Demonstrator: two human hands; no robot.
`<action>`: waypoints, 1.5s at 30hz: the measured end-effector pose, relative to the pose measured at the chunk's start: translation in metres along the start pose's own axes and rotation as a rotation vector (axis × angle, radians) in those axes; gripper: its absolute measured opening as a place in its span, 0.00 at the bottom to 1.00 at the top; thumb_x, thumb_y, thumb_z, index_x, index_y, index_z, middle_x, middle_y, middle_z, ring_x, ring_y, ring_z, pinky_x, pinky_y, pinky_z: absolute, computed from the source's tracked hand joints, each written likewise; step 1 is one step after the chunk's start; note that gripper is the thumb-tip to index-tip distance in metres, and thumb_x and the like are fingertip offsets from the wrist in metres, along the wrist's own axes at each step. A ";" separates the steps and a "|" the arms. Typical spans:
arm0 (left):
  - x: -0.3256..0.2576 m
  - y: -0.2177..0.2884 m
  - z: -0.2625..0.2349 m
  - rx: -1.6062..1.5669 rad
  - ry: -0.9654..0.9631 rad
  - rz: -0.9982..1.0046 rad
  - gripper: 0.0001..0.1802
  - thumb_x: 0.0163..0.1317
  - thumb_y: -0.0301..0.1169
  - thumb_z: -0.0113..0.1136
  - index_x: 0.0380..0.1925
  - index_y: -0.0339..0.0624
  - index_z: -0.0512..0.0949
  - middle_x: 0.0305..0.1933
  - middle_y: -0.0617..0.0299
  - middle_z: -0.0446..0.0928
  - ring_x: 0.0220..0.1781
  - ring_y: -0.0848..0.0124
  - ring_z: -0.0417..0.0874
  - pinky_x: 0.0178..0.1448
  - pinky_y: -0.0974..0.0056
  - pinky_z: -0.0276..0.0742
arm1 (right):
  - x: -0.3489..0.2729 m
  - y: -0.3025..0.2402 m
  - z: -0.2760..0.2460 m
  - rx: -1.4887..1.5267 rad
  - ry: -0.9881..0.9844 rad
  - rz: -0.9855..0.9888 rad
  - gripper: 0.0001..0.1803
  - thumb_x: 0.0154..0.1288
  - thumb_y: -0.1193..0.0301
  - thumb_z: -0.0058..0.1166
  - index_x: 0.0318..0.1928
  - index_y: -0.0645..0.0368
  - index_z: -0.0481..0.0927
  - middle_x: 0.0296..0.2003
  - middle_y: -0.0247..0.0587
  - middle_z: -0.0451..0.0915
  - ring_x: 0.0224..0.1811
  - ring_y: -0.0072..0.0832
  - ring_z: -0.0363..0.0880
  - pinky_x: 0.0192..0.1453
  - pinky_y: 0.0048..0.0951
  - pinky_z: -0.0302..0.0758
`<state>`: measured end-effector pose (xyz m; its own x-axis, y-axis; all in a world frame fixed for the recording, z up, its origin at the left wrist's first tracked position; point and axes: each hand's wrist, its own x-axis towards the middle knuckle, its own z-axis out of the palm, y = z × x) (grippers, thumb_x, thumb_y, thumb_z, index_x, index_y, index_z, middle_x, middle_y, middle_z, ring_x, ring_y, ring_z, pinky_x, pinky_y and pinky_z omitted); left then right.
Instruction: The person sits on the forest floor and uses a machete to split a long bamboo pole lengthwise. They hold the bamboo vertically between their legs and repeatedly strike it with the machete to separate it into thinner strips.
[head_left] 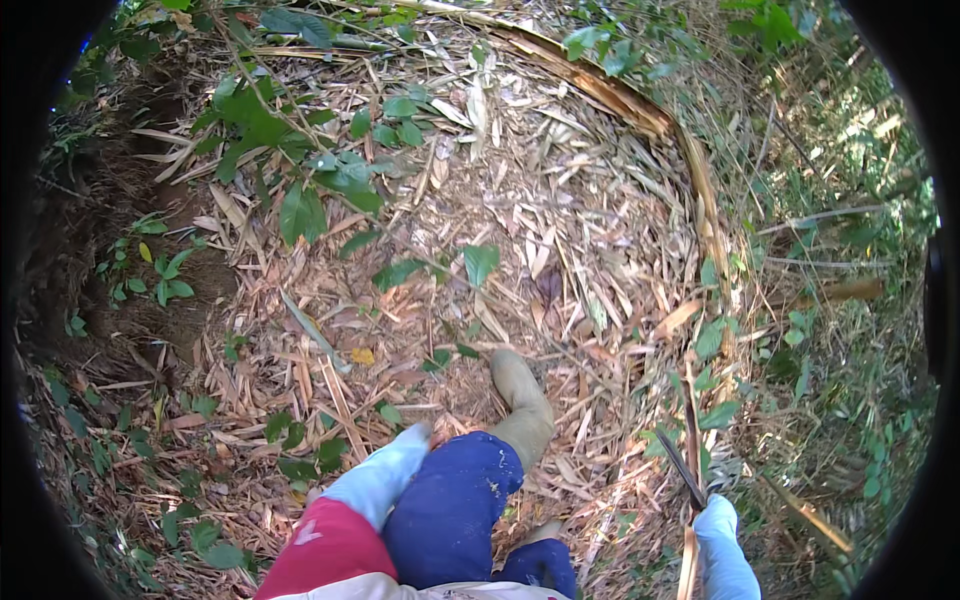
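Blue-gloved right hand [716,520] grips one dark blade [682,468]; left hand [412,437], beside one boot [520,400], unclear; dry leaf-littered ground [560,220].

One wide fisheye camera sits on the person's head and looks steeply down at the ground [560,230] littered with dry leaves. The person's own legs and sleeves enter from the near edge, close under the lens. Straight stems bend toward the dark round rim. The far slope curves away at the top.
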<state>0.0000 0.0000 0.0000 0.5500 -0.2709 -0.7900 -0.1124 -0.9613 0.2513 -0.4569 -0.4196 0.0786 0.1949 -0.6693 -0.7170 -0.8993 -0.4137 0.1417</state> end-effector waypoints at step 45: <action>-0.074 0.150 -0.414 -0.116 0.028 -0.525 0.26 0.53 0.50 0.64 0.44 0.40 0.81 0.48 0.44 0.81 0.50 0.47 0.81 0.54 0.54 0.76 | 0.246 -0.343 -0.708 -0.122 -0.141 -0.163 0.17 0.55 0.65 0.61 0.43 0.62 0.83 0.44 0.56 0.83 0.50 0.48 0.82 0.55 0.40 0.77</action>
<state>0.2850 -0.1037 0.3281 0.5300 0.2480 -0.8109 0.2750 -0.9549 -0.1123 0.1768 -0.8798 0.3368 0.2689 -0.4981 -0.8244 -0.8049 -0.5863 0.0918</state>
